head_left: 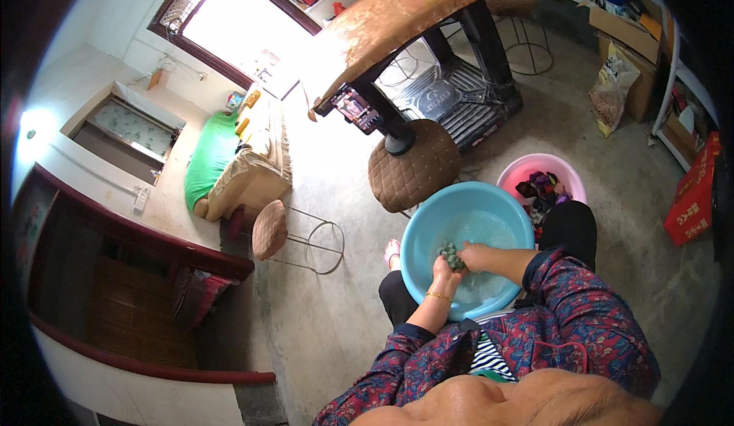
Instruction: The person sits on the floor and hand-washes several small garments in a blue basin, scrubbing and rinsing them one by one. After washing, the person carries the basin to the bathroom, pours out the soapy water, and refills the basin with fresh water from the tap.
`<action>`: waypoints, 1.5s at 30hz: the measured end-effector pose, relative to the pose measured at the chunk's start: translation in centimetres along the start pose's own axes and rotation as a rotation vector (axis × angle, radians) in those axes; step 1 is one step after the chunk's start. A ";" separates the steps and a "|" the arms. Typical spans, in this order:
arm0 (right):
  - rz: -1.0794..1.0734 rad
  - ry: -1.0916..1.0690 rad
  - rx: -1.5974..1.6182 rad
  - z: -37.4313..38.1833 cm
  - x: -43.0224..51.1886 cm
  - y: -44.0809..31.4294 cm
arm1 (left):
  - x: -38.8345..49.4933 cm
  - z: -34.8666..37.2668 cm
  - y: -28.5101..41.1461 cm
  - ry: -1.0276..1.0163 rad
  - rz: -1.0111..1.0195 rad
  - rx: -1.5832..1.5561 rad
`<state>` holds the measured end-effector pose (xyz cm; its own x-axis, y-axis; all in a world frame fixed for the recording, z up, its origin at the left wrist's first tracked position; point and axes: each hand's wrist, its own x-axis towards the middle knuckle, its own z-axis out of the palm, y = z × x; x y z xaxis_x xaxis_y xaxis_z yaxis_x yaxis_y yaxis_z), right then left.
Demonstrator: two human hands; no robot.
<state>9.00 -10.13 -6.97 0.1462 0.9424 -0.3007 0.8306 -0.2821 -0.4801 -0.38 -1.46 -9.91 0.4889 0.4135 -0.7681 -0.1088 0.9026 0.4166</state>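
Note:
A large blue plastic basin [416, 231] with soapy water rests at my lap, between my knees. Inside it, my left hand [446, 274] and my right hand [473, 255] meet around a bunched green patterned cloth [452, 255]. The left hand cups it from below, and the right hand's fingers grip its right side. Right behind the blue basin stands a pink basin [573, 175], partly covered by it, with dark, purple and red cloths [542, 188] inside.
A round padded stool [413, 173] bears a phone [356, 107] on a stand, just beyond the basins. A wooden-topped table [401, 19] stands behind it. Another stool [270, 230] is at the left, a red bag [694, 196] at the right.

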 end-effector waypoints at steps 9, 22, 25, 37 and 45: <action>-0.204 0.345 0.218 -3.8 -1.2 -6.2 | 5.5 -4.5 1.4 -0.309 0.051 0.049; -0.272 0.281 -0.227 -5.2 -1.7 -5.2 | -3.0 1.8 0.9 -0.309 -0.039 0.013; -0.103 0.215 -0.182 -5.8 -0.9 -3.0 | -4.1 2.2 1.0 -0.317 -0.039 0.031; 0.080 0.115 -0.382 -0.2 -1.2 0.9 | -0.5 0.7 1.4 0.100 0.034 0.082; -0.191 0.303 0.371 -2.9 -0.5 -5.0 | 1.5 -0.8 1.9 0.022 -0.039 0.032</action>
<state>6.36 -8.64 -2.07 0.2056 0.9775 0.0466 0.6188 -0.0930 -0.7800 -0.57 0.95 -10.63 0.4726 0.3814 -0.7945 -0.0626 0.9138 0.4014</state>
